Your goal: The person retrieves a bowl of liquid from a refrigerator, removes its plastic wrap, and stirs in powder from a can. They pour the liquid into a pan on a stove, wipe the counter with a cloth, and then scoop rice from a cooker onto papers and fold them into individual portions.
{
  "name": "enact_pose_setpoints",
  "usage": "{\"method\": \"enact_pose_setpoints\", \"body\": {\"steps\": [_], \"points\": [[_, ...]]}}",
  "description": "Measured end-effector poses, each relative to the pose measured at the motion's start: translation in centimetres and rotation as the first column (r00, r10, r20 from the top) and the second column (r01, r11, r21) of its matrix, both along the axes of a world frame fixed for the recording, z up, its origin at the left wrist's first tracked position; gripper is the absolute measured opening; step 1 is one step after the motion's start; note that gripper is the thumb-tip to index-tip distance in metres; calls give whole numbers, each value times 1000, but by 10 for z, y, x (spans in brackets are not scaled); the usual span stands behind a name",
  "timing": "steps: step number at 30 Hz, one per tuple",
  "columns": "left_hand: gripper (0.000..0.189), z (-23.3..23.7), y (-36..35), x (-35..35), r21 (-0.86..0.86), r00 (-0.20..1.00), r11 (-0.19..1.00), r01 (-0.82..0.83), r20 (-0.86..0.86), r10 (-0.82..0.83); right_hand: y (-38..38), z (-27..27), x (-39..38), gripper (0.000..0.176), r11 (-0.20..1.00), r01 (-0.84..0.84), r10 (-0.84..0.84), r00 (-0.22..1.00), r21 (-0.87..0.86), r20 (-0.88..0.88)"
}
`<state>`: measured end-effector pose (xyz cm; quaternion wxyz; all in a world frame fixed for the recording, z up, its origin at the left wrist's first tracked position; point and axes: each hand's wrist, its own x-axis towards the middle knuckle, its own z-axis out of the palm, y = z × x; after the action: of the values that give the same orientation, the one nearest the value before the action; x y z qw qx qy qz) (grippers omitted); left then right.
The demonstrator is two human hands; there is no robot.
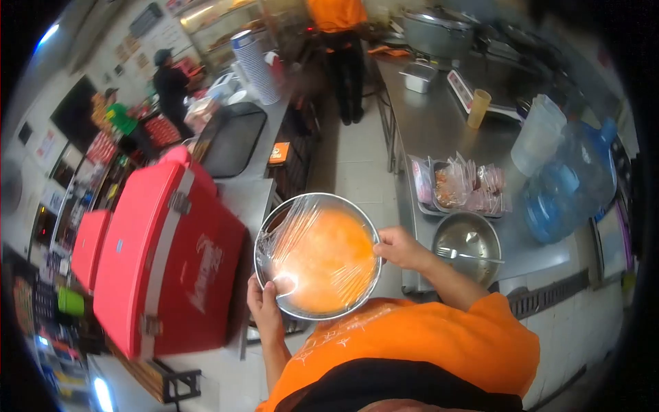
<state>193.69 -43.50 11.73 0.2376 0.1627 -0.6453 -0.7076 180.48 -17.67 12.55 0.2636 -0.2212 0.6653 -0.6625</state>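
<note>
- L hand [264,302] is gripping the lower-left rim of a metal bowl [259,240], thumb pressing on the cling film [302,226] stretched over it.
- R hand [401,248] is clasping the opposite rim, fingers curled on the edge.
- Bowl is sitting between both grips, approx. level, w/ orange liquid [326,264] under the film.
- Red cooler [165,254] is standing just left of the L grip.
- Second bowl [473,233] w/ a fork [456,254] is resting on the steel counter [439,123], just right of the R grip.
- Tray of packets [417,185] is sitting beyond that.
- Co-worker in an orange top [336,14] is standing well beyond both grips.
</note>
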Motion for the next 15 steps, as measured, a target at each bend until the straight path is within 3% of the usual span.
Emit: {"method": "enact_pose_setpoints", "body": {"steps": [2, 4, 5, 7, 11, 15], "points": [[24, -3, -25, -44, -34, 996, 995, 89, 3, -88, -13, 9, -20, 18, 995, 101, -101, 995, -25, -1], [23, 1, -43, -91, -21, 982, 982, 186, -8, -187, -21, 20, -41, 17, 949, 201, -175, 977, 244, -124], [23, 3, -48, -113, -37, 977, 976, 214, 14, -213, -23, 16, -53, 17, 939, 229, -204, 971, 255, -121], [24, 12, -58, -152, -48, 946, 946, 319, 79, -315, -29, -1, -77, 17, 941, 319, -315, 948, 111, -54], [26, 6, -63, -257, 4, 916, 916, 401, 34, -400, -36, 11, -148, 16, 889, 441, -442, 897, 123, -24], [29, -3, -54, -342, 33, 901, 901, 432, 33, -433, -23, 1, -224, 16, 878, 469, -468, 883, 100, -32]]}}
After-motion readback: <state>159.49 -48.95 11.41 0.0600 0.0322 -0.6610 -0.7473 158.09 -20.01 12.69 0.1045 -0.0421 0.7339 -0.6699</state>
